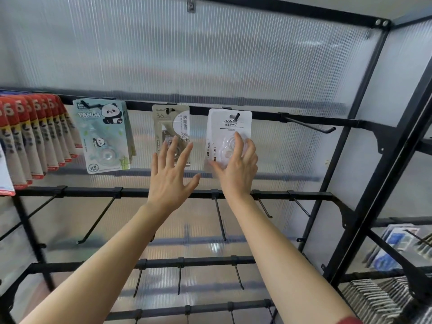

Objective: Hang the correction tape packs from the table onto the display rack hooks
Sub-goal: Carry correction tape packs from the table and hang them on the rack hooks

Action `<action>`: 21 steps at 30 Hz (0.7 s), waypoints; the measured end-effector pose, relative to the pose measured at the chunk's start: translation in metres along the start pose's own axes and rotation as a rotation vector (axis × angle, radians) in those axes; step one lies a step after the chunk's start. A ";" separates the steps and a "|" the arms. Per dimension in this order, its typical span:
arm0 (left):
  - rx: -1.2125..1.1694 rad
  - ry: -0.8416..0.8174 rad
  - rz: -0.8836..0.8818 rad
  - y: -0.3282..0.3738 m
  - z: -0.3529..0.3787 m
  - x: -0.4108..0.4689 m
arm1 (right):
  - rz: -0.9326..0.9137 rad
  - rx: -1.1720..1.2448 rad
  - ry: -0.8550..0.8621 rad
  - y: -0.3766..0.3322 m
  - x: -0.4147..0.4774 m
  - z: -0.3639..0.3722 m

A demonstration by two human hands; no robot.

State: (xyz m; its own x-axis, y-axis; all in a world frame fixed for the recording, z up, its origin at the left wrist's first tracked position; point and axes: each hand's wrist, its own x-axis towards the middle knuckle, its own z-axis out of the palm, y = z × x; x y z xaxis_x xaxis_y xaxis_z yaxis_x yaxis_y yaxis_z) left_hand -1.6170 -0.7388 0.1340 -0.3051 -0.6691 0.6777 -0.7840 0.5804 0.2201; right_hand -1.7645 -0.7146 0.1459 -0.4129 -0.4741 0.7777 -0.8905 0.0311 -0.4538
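Right hand (236,160) grips white blister-card tape pack (228,127) on black hook (237,116); left hand (171,176) fingers spread, empty. Risk: pack half-seated, slips off on release.

place: shop | evidence: black display rack (177,192) with hooks (311,126); hanging carded stationery packs (106,134)

The person is wearing something dark red, its sleeve (343,321) just peeking in high on the right arm. Both forearms are going bare from there down to the left hand (170,181) and right hand (236,164).
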 end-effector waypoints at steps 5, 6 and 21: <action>-0.005 0.015 0.017 -0.001 -0.004 0.002 | 0.018 -0.050 -0.064 0.003 0.009 -0.002; -0.002 0.008 0.013 0.000 -0.004 0.002 | 0.009 -0.056 -0.071 0.003 0.009 -0.003; -0.018 -0.227 0.008 0.026 0.016 -0.095 | 0.138 -0.134 -0.471 0.031 -0.135 -0.042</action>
State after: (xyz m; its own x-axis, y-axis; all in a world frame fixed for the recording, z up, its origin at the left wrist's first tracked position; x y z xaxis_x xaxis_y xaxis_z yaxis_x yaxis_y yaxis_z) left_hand -1.6168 -0.6678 0.0637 -0.4266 -0.7507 0.5045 -0.7720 0.5928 0.2293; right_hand -1.7442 -0.6126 0.0454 -0.4253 -0.8019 0.4197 -0.8631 0.2197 -0.4548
